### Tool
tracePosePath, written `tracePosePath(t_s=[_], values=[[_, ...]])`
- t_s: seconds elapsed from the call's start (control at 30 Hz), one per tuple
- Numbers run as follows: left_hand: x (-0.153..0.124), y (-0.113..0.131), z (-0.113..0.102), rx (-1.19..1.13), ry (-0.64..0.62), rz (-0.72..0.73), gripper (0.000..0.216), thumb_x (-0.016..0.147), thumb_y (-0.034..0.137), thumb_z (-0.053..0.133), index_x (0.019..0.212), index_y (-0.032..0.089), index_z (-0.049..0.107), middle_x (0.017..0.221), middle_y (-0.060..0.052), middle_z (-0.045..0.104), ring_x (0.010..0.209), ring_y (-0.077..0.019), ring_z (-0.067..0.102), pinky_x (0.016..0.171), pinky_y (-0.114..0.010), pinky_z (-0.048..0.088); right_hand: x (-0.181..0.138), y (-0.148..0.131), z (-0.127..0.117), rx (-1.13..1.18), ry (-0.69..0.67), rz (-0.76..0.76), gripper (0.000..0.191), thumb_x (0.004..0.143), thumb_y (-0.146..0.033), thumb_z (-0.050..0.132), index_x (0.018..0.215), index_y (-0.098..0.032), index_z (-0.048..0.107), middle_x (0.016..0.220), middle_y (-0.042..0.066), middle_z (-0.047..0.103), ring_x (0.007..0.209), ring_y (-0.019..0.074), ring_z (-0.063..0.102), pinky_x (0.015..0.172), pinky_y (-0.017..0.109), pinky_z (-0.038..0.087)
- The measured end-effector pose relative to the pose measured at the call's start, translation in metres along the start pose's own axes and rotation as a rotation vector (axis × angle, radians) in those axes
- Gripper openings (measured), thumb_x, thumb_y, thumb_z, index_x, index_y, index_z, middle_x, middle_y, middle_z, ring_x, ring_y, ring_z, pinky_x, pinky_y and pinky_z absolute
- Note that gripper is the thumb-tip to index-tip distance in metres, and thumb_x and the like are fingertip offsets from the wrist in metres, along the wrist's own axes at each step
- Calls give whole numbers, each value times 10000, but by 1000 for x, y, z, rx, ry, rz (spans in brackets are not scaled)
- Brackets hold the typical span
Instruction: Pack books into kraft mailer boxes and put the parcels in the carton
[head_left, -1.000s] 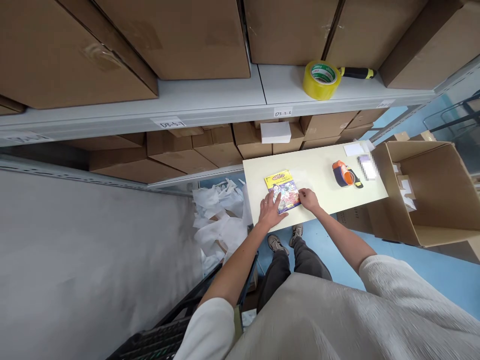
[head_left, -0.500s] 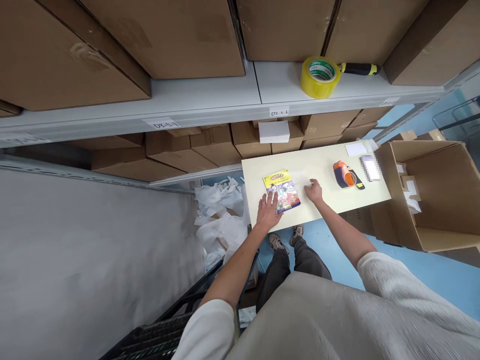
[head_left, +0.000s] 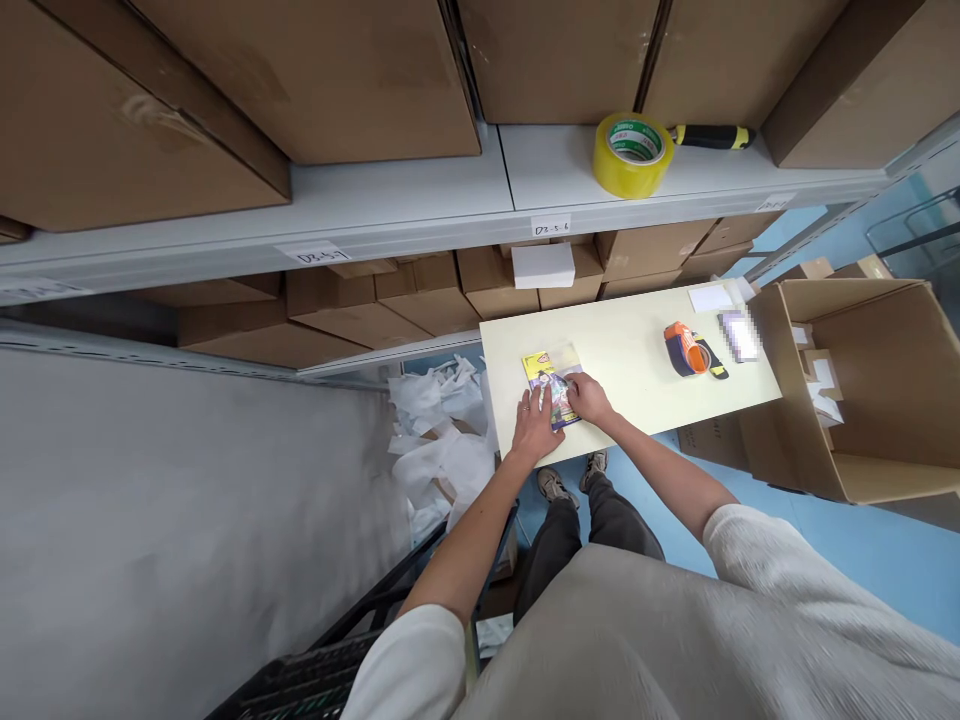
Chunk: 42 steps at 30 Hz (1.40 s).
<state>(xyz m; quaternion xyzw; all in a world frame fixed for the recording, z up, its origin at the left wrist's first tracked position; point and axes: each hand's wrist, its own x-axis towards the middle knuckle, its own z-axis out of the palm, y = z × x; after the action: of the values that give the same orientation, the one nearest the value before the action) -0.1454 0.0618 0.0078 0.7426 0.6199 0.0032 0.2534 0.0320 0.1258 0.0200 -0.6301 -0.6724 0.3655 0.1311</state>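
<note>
A small yellow picture booklet point(head_left: 547, 366) in a clear sleeve lies on the pale table point(head_left: 637, 345). My left hand point(head_left: 534, 428) rests flat on its near left corner, fingers stretched out. Across the booklet's right half lies my right hand point(head_left: 587, 396), fingers bent and pressed down on the cover. Much of the cover is hidden by both hands.
An orange tape dispenser point(head_left: 688, 350) and white slips point(head_left: 709, 298) lie farther right on the table. An open cardboard box point(head_left: 862, 385) stands at the right. A yellow tape roll point(head_left: 630, 153) sits on the grey shelf above. White packing scraps point(head_left: 442, 430) lie left of the table.
My right hand slid right across the table away from the booklet, then came back left and now lies over its right half. The left hand stayed in place.
</note>
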Motion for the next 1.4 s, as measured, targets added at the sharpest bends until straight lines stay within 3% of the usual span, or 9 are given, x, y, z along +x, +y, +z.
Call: tracePosePath(t_s=[0.17, 0.3, 0.4, 0.57, 0.73, 0.9, 1.03, 1.2, 1.4], values=[[5, 10, -8, -20, 75, 10, 858, 952, 279, 523, 1743, 110, 238, 1799, -189, 305, 1691, -380, 201, 1352, -592, 209, -8, -2, 9, -60, -45, -23, 347, 973, -180, 565, 1270, -161, 742, 1181, 143, 755, 1097, 271, 695, 1032, 357, 527], [9, 18, -10, -67, 66, 141, 790, 945, 134, 442, 1723, 127, 301, 1727, -168, 453, 1627, -286, 368, 1321, -483, 305, -18, 2, 4, 40, -55, -56, 338, 1000, -166, 477, 1231, -208, 721, 1166, 91, 776, 1077, 241, 703, 1029, 347, 530], [9, 21, -7, -57, 35, 141, 775, 956, 140, 453, 1721, 161, 334, 1668, -157, 535, 1599, -311, 410, 1303, -517, 314, -17, 11, -2, 133, -36, -8, 350, 980, -147, 453, 1226, -215, 694, 1133, 70, 773, 1024, 227, 710, 1002, 352, 552], [7, 24, -3, -21, 40, 61, 611, 1077, 281, 383, 1684, 219, 419, 1685, -123, 525, 1619, -340, 370, 1280, -540, 338, -2, 31, -6, 60, 176, 121, 377, 874, -161, 550, 1224, -184, 687, 1245, 133, 691, 1121, 261, 666, 1065, 405, 547], [7, 26, -5, -18, 25, 62, 575, 1080, 313, 420, 1640, 195, 472, 1691, -129, 513, 1602, -356, 376, 1243, -530, 391, 8, 37, -2, 84, 83, 244, 577, 720, -134, 649, 1296, -171, 644, 1163, 104, 701, 1009, 241, 681, 984, 368, 568], [6, 22, -6, -15, 19, 84, 601, 1036, 278, 492, 1635, 226, 482, 1707, -120, 488, 1593, -359, 373, 1251, -545, 383, 14, 30, -3, 226, 17, 385, 360, 682, -158, 673, 1035, -214, 634, 963, 38, 731, 882, 216, 692, 802, 301, 555], [9, 20, -8, -39, 23, 78, 621, 1011, 277, 526, 1627, 219, 483, 1699, -125, 490, 1576, -359, 385, 1232, -538, 413, 18, 24, -8, 283, 43, 375, 222, 701, -219, 661, 906, -247, 581, 861, -12, 708, 807, 181, 670, 708, 267, 523], [24, 33, -6, -160, 81, 137, 659, 994, 270, 505, 1646, 187, 451, 1661, -154, 522, 1554, -351, 420, 1256, -535, 402, 17, 19, -30, 300, 120, 375, 194, 686, -256, 657, 863, -251, 579, 810, -33, 680, 766, 171, 638, 674, 262, 489], [54, 86, -5, -387, 93, 154, 577, 1001, 230, 454, 1572, 238, 534, 1624, -130, 580, 1554, -327, 457, 1299, -601, 313, 5, 27, -89, 246, 217, 381, 209, 687, -255, 658, 865, -258, 547, 808, -36, 659, 753, 179, 608, 683, 283, 450]])
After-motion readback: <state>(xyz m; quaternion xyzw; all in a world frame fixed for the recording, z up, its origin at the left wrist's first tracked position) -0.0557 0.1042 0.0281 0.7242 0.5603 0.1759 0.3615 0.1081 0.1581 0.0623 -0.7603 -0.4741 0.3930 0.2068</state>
